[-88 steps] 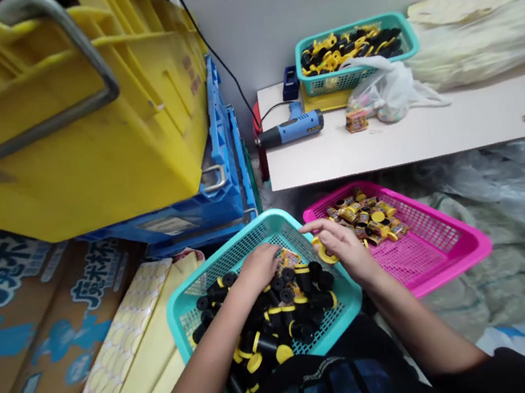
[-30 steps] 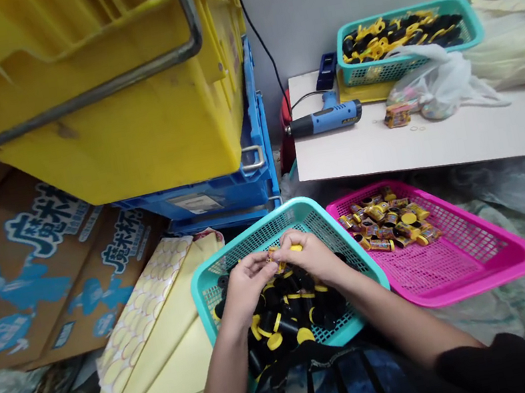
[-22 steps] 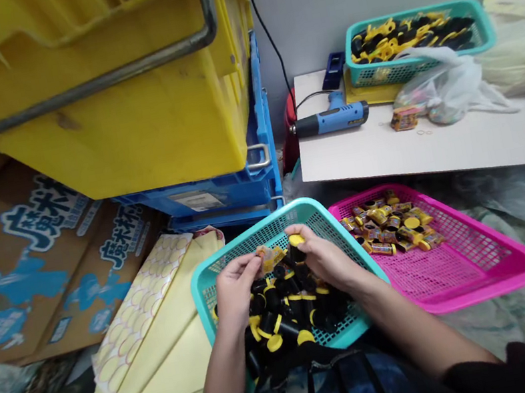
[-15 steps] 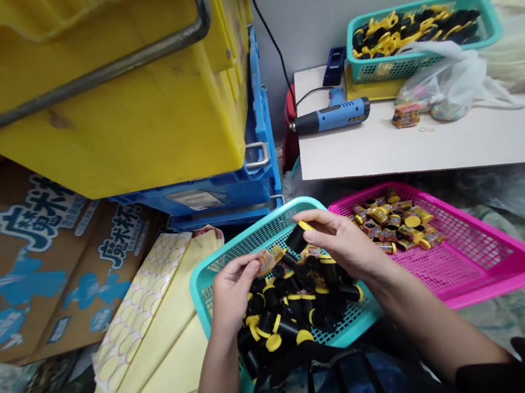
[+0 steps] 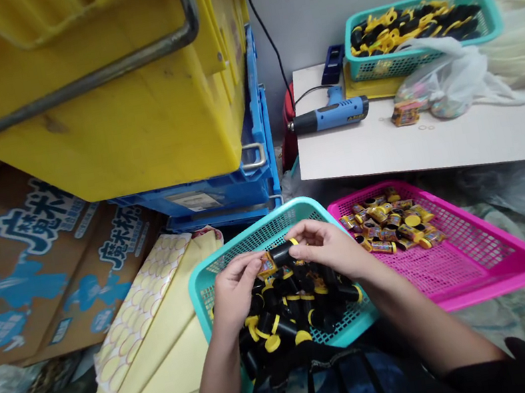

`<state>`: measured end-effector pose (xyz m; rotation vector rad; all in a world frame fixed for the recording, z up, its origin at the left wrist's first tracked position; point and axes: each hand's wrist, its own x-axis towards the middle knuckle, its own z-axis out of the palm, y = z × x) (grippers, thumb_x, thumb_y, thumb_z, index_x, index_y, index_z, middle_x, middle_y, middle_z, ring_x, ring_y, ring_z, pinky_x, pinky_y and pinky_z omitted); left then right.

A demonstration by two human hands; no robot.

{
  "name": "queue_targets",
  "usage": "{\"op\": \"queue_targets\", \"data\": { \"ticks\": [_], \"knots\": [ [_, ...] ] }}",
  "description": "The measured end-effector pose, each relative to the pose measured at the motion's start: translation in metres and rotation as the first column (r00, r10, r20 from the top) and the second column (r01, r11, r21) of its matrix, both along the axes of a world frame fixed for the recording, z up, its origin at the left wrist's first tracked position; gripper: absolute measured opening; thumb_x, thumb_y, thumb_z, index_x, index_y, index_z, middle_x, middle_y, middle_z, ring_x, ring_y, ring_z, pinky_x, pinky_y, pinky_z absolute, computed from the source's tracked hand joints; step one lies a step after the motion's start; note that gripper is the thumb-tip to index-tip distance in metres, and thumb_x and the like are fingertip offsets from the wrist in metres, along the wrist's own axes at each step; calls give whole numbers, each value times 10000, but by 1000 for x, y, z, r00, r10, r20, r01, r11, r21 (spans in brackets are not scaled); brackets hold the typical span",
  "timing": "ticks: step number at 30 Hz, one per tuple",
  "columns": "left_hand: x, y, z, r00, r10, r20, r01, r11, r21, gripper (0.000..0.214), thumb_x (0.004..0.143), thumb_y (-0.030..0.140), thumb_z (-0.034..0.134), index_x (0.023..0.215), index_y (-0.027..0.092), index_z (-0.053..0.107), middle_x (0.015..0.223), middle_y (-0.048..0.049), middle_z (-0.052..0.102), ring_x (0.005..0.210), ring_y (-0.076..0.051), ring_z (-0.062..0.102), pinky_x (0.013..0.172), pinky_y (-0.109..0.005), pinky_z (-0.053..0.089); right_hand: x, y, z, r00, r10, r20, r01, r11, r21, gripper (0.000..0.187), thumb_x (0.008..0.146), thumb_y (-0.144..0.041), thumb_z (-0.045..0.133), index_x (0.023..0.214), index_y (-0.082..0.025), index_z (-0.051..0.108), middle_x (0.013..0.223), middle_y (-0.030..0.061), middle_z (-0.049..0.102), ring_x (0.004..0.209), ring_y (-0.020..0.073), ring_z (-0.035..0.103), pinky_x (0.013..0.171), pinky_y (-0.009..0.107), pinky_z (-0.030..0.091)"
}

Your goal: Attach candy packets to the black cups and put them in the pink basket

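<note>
Over a turquoise basket (image 5: 202, 288) of black bottles with yellow caps, my two hands meet. My left hand (image 5: 232, 288) pinches a small printed plastic sleeve (image 5: 267, 265), orange and yellow, between thumb and fingers. In my right hand (image 5: 327, 247) is a black bottle (image 5: 281, 254), gripped at its yellow-capped end. Its other end touches the sleeve's edge; whether it is inside cannot be made out. Loose black bottles (image 5: 286, 328) fill the basket below. Beside it, a pink basket (image 5: 497, 257) holds several bottles (image 5: 393, 221) wrapped in printed sleeves.
A yellow crate (image 5: 130, 138) stands on blue crates (image 5: 221, 193) at the left. On the white table (image 5: 486, 140) lie a blue heat gun (image 5: 332, 116), a white plastic bag (image 5: 460, 80) and another turquoise basket (image 5: 489, 14) of black and yellow pieces. Printed cardboard (image 5: 1, 303) leans at far left.
My right hand has brought the black bottle left and down, from apart to touching the sleeve. The bottle has turned nearly level. My left hand has barely moved.
</note>
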<state>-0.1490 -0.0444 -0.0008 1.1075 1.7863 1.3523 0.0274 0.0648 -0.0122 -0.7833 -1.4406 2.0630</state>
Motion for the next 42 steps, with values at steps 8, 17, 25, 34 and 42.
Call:
{"op": "queue_targets", "data": {
  "ticks": [8, 17, 25, 34, 42],
  "knots": [
    [5, 3, 4, 996, 12, 87, -1, 993, -122, 210, 803, 359, 658, 885, 198, 766, 937, -53, 760, 903, -189, 690, 850, -282, 530, 2, -2, -6, 986, 56, 158, -65, 997, 53, 488, 637, -467, 791, 933, -138, 586, 664, -22, 551, 585, 81, 488, 559, 202, 378],
    [18, 2, 12, 948, -26, 318, 48, 997, -60, 294, 587, 207, 820, 871, 182, 746, 948, -45, 746, 896, -192, 684, 827, -287, 541, -11, -19, -28, 990, 29, -135, -27, 1000, 12, 409, 769, -476, 718, 1039, -185, 615, 999, 35, 572, 735, 84, 552, 689, 219, 463],
    [26, 2, 10, 920, -34, 389, 37, 999, -1, 292, 583, 192, 824, 858, 181, 728, 933, -48, 745, 811, -183, 687, 743, -294, 564, -26, -29, -33, 920, 116, -374, -241, 921, -306, 510, 765, -540, 709, 1089, -167, 582, 1064, 87, 589, 885, 149, 587, 720, 239, 496],
    [27, 0, 1, 922, 4, 388, 18, 998, -53, 313, 605, 228, 824, 898, 177, 728, 889, -38, 745, 719, -156, 683, 754, -302, 561, -25, -26, -46, 950, 81, -300, -145, 970, -196, 436, 778, -516, 709, 994, -172, 551, 941, 32, 605, 743, 110, 580, 736, 253, 480],
    [33, -3, 10, 923, -94, 372, 104, 995, -8, 289, 551, 155, 828, 823, 181, 736, 880, -36, 748, 837, -177, 685, 767, -266, 553, -16, -23, -36, 905, 170, -390, -303, 901, -310, 567, 673, -553, 784, 986, -166, 511, 925, 33, 558, 816, 120, 568, 729, 220, 435]
  ]
}}
